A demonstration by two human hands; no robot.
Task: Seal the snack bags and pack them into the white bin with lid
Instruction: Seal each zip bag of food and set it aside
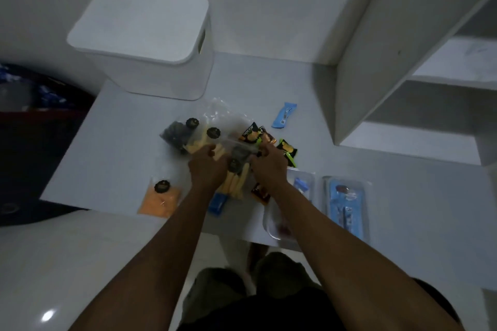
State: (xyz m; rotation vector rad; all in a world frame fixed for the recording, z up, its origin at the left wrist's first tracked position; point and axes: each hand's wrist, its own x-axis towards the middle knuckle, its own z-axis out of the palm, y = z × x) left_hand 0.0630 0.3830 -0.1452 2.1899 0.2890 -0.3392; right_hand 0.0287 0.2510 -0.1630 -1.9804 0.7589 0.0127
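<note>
Left hand [207,162] and right hand [269,161] each pinch the top edge of a clear snack bag [236,183] of pale sticks, mid-table before the lidded white bin [150,48]. Judged light, floppy, slippery film; contents brittle; grip at seal strip

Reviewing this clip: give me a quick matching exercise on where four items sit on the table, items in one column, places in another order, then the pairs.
Items
1. white bin with lid
2. orange snack bag
3. loose blue wrapper
4. clear bag of pale sticks

Places
A. between the left hand and the right hand
B. far left corner of the table, lid on
C. near table edge, left of both hands
D. alone, beyond the right hand

Pairs: 1-B, 2-C, 3-D, 4-A
</note>
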